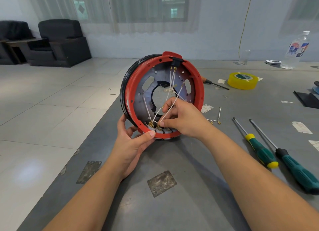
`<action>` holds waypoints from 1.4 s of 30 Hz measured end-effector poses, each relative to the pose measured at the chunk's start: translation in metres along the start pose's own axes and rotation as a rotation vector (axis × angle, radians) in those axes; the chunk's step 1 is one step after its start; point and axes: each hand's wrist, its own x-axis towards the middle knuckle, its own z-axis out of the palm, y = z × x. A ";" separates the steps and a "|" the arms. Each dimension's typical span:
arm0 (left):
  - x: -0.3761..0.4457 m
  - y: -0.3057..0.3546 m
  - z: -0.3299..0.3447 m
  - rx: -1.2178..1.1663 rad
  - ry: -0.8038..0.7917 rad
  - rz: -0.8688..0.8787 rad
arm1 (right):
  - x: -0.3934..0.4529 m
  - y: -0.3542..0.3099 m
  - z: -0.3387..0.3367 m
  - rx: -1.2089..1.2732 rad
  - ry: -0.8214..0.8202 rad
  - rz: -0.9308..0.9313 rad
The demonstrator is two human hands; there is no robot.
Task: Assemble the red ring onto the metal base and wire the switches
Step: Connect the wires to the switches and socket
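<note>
While ring (200, 85) stands on edge on bench (189, 204), both hands work it.
Left hand (133, 141) grips ring's lower rim; right hand (181, 120) pinches white wire (172, 102) by switches (159, 129).

2 screwdrivers (276, 151) on table (189, 204), right of ring assembly (162, 96)

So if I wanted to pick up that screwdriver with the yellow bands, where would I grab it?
By its thick green handle, coming straight down from above. The yellow-banded screwdriver lies flat on the table, handle end nearer the person, with open space on both sides of it. The thin metal shaft gives much less to hold.
</note>
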 end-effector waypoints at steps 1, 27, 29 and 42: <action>0.000 0.000 0.000 0.001 0.001 0.002 | 0.000 0.000 0.000 0.005 -0.001 -0.001; -0.002 0.007 0.003 -0.078 0.025 -0.044 | 0.000 -0.002 0.004 -0.084 0.011 -0.069; -0.003 0.008 0.004 -0.089 0.032 -0.047 | 0.001 -0.002 0.005 -0.098 0.015 -0.079; -0.005 0.008 0.007 -0.119 0.069 -0.052 | 0.002 0.002 0.008 -0.136 0.025 -0.091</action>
